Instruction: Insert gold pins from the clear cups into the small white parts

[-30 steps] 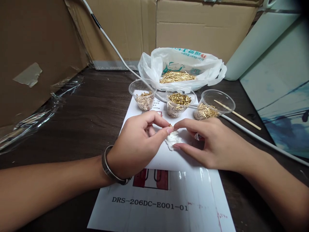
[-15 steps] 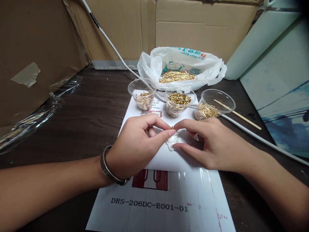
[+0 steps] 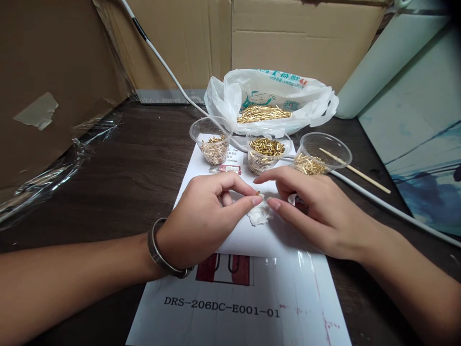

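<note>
My left hand (image 3: 211, 211) pinches a small gold-coloured metal piece (image 3: 258, 193) between thumb and index fingertips; only its tip shows. My right hand (image 3: 317, 206) is just to the right, its thumb and index finger apart with nothing visible between them. Its other fingers are curled and partly hidden. Beside them shows a bit of whitish crumpled material (image 3: 292, 198), and I cannot tell whether they touch it. A crumpled white tissue (image 3: 260, 215) lies on the paper below the fingertips.
Three clear plastic cups of small gold-coloured parts, left (image 3: 215, 150), middle (image 3: 267, 151) and right (image 3: 311, 163), stand beyond my hands. Behind them sits a white plastic bag (image 3: 306, 115) with gold pins (image 3: 264, 113). A wooden stick (image 3: 360, 175) and white cable (image 3: 389, 204) lie right. Printed sheets (image 3: 223, 322) lie beneath.
My right index finger and thumb have drawn back slightly from the metal piece, and the index finger has lifted. My left hand keeps its pinch in nearly the same place.
</note>
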The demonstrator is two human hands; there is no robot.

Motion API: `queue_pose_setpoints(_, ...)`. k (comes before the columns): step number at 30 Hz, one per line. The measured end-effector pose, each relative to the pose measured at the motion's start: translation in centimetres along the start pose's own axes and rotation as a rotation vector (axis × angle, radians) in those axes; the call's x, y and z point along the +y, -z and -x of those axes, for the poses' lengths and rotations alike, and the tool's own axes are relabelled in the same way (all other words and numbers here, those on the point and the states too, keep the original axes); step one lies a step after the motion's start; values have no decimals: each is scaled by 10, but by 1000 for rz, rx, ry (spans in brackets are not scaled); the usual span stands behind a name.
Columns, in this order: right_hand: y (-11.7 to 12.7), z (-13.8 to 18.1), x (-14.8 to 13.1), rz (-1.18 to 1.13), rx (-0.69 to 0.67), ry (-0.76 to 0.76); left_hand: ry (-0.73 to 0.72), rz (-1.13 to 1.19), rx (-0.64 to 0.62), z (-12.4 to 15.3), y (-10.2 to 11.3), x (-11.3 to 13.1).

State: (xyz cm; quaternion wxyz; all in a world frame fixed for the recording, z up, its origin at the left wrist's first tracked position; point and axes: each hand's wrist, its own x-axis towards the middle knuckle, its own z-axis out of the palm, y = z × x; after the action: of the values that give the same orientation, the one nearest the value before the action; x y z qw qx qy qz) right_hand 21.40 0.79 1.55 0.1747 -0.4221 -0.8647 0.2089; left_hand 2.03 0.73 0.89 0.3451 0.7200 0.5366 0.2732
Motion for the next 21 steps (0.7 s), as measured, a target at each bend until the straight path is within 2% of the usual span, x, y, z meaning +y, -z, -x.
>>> queue_pose_setpoints(3, -4, 0, 1, -53, 119, 4, 7, 12, 0, 0, 0, 1)
queue_pose_setpoints(7, -15, 0, 0, -151, 238, -68, 17, 31, -9, -1, 0, 1)
queue_pose_setpoints(13, -21, -1, -3, -153, 407, -136, 13, 15, -7, 0, 0, 0)
queue_pose_setpoints(18, -19, -2, -2, -83, 408, -106, 2, 19, -4, 1, 0, 0)
queue_pose_setpoints(21, -16, -1, -2, -67, 348, -28, 8, 24, -11, 0, 0, 0)
